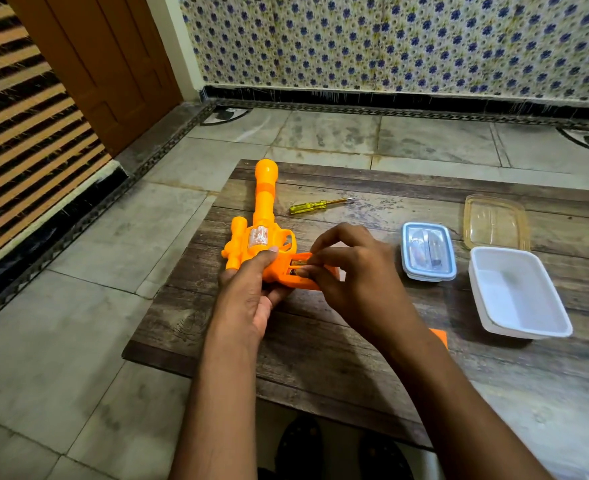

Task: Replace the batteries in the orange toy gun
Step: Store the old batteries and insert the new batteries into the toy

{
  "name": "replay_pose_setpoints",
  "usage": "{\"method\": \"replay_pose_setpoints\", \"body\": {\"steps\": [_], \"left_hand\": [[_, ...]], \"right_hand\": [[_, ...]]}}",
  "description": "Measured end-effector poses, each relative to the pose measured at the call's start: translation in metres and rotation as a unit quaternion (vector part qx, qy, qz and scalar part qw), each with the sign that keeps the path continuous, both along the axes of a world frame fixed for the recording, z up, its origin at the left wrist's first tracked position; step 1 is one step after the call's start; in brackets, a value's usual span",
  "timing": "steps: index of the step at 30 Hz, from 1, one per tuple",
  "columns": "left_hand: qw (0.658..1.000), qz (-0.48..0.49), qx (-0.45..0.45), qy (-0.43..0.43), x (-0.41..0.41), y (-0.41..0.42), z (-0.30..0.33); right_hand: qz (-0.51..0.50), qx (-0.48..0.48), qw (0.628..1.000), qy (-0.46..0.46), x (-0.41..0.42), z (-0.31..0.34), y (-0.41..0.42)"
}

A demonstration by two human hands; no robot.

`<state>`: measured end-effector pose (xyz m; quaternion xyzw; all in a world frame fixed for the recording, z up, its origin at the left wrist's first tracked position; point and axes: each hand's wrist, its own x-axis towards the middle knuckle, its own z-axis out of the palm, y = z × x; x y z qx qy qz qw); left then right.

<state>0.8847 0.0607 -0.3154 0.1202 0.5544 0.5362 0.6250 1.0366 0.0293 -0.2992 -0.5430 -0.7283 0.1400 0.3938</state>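
Tabletop (321, 341): worn, dark wood-grain board, rectangular, sitting over a grey tiled floor (61, 323).
Orange toy gun (263, 220): glossy moulded plastic, lying near the tabletop's left edge, round-tipped barrel pointing at the far edge, clear window in the body showing small white beads.
Left hand (248, 299) is gripping the gun body from the near side, thumb pressing on top.
Right hand (352, 278) is curling over the open grip compartment, fingertips pinching a battery (298, 268) seated in it; the hand is blocking most of the grip.
White rectangular tub (518, 292), smooth plastic, sitting near the right edge; its clear lid (495, 221) lying just behind.
Small blue-rimmed lidded box (428, 251) sitting between hand and tub.
Yellow translucent screwdriver (317, 204) lying toward the far edge, beside the barrel.
Flat orange piece (440, 336) peeking out behind the right forearm.
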Motion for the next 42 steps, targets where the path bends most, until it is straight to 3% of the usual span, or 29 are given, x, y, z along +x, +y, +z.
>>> {"method": "replay_pose_setpoints", "body": {"steps": [5,8,13,17,26,34,42], "left_hand": [[1.0,0.009,0.002,-0.009,0.0,0.0,0.001],[1.0,0.016,0.0,-0.017,0.001,-0.001,0.003],[1.0,0.016,-0.007,-0.012,0.001,-0.001,0.004],[1.0,0.015,-0.001,-0.009,0.004,-0.002,0.007],[1.0,0.01,-0.004,0.021,0.011,-0.005,0.006],[0.999,0.009,-0.006,0.033,0.008,-0.004,0.005],[0.999,-0.004,-0.001,0.052,0.013,-0.004,0.003]], "right_hand": [[0.008,-0.022,1.0,0.01,0.002,0.001,-0.001],[-0.019,-0.08,0.992,0.091,0.002,0.002,-0.001],[-0.088,-0.217,0.929,0.286,-0.002,0.007,-0.001],[-0.116,-0.286,0.876,0.372,-0.002,0.008,0.001],[-0.165,-0.321,0.849,0.387,-0.007,0.011,0.008],[-0.161,-0.344,0.873,0.305,-0.004,0.009,0.014],[-0.139,-0.362,0.857,0.34,0.001,0.009,0.01]]}}
